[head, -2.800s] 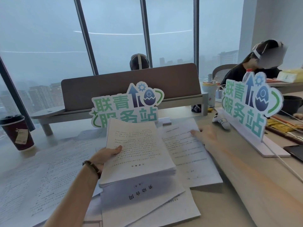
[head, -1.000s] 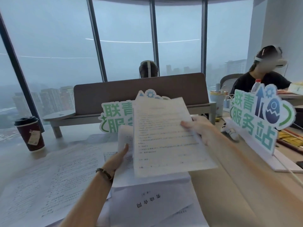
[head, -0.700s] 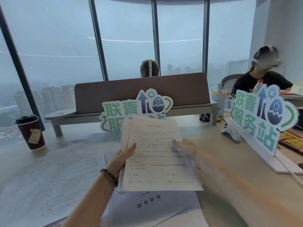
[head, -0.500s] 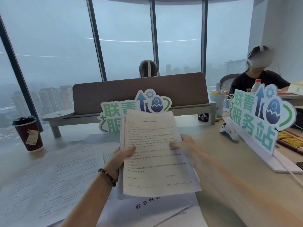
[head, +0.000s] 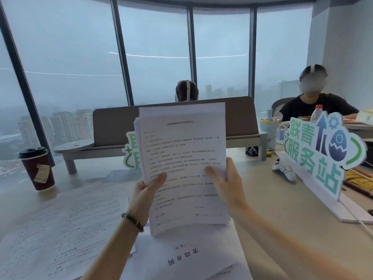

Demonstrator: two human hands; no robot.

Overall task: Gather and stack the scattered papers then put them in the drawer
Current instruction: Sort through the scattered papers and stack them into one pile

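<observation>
I hold a stack of printed papers [head: 181, 150] upright above the desk. My left hand [head: 145, 196] grips its left edge, thumb on the front sheet. My right hand [head: 227, 184] grips the right edge, thumb also on the front. Below the stack, a white cover sheet with large characters [head: 185, 257] lies on more sheets at the near edge. Several loose printed pages [head: 60, 229] spread over the desk on the left. No drawer is in view.
A dark red coffee cup [head: 37, 168] stands far left. A green-and-white standing sign [head: 321, 152] rises on the right, a second one [head: 131, 156] half hidden behind the stack. A brown divider [head: 113, 126] runs across the back. A white controller [head: 283, 168] lies right. Two people sit beyond.
My right hand laid a sheet from the right onto the stack in my left hand. Both hands then raised the stack from tilted flat to upright.
</observation>
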